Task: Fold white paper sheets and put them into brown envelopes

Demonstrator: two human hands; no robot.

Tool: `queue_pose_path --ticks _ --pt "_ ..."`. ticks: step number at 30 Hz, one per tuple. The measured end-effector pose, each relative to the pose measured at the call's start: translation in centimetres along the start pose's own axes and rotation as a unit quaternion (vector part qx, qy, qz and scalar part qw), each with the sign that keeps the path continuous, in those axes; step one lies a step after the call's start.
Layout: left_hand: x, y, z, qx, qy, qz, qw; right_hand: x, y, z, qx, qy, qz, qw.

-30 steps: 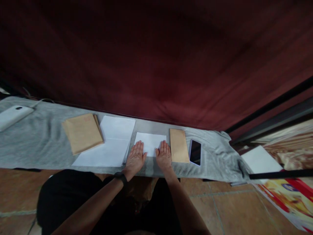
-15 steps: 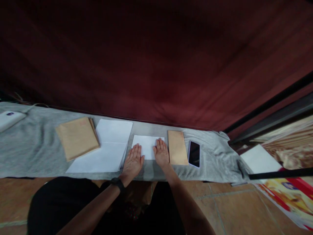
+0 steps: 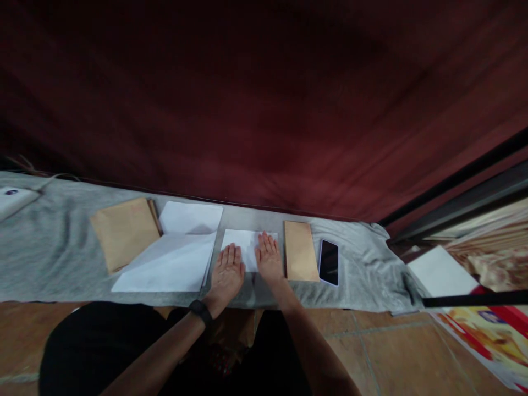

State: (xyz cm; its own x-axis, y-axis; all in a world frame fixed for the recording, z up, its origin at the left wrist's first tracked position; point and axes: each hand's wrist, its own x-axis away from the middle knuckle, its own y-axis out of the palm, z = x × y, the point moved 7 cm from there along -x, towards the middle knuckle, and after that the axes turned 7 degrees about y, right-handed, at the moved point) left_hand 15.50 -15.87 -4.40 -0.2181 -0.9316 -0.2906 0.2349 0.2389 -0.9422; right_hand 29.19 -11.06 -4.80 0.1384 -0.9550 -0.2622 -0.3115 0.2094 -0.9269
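A small folded white paper (image 3: 250, 250) lies flat on the grey cloth in front of me. My left hand (image 3: 228, 271) rests palm down over its left side, fingers stretched out. Over its right part lies my right hand (image 3: 269, 257), also flat with the fingers extended. Just right of that hand is a brown envelope (image 3: 301, 251). To the left of my left hand are larger white sheets (image 3: 173, 264), the top one bent up along a crease. A stack of brown envelopes (image 3: 126, 231) sits beside them, touching their left edge.
A phone (image 3: 329, 262) lies right of the single envelope. At the far left is a white device (image 3: 15, 201) with a cable. Grey cloth (image 3: 363, 269) covers the narrow surface, with a dark red curtain (image 3: 264, 137) behind it. A colourful box (image 3: 490, 335) stands at lower right.
My right hand has slid slightly left on the small paper. The top large sheet has lifted along its crease and shifted against the envelope stack.
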Motion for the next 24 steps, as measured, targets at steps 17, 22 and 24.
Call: queue_pose_path --ticks 17,22,24 --pt "-5.9 2.9 -1.3 0.031 -0.008 0.018 0.999 0.8 0.9 -0.7 0.028 -0.009 0.000 1.000" --pt "-2.4 1.6 -2.7 0.023 -0.018 0.042 0.999 0.9 0.9 -0.4 0.023 0.001 0.013 1.000" --pt "-0.9 0.9 -2.4 0.023 -0.013 0.053 0.998 0.4 0.9 -0.2 0.016 0.007 0.003 1.000"
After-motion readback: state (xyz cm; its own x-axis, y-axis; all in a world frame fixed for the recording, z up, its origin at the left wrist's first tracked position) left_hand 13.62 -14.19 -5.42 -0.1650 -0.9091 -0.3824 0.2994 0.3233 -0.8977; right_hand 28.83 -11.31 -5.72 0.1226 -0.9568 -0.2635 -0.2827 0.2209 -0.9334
